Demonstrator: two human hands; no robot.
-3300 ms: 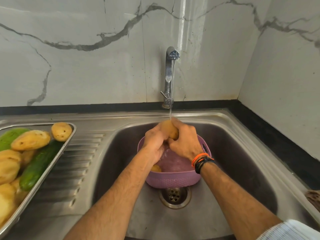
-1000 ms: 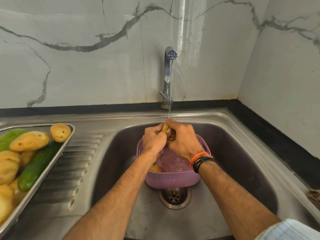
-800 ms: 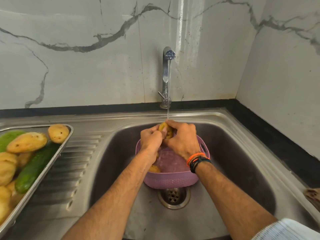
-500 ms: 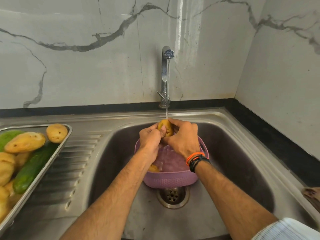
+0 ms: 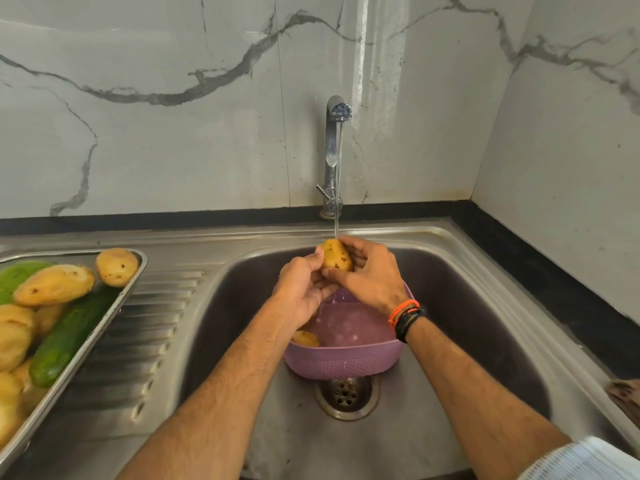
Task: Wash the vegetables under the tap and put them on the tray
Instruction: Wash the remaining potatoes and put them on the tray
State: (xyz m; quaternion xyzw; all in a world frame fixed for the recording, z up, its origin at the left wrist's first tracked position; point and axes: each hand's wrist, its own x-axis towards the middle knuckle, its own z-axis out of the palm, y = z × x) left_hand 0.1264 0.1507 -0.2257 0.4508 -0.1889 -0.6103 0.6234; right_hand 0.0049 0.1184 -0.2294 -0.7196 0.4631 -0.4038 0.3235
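A small yellow potato (image 5: 336, 254) sits under the thin stream running from the tap (image 5: 335, 147). My left hand (image 5: 303, 289) and my right hand (image 5: 372, 273) both hold it, fingers curled round its sides, above a purple basket (image 5: 341, 363) in the sink. Another potato (image 5: 304, 338) lies in the basket's left side, partly hidden by my left wrist. At the far left a steel tray (image 5: 133, 289) carries several potatoes and a cucumber (image 5: 71, 337).
The steel sink (image 5: 485, 341) has a drain (image 5: 346, 394) just in front of the basket. A ribbed draining board (image 5: 145, 327) lies between sink and tray. Marble walls close off the back and right. A brown cloth (image 5: 625, 394) lies at the right edge.
The potato has turned between my hands and now shows more above my fingers. Both hands stay over the basket under the stream.
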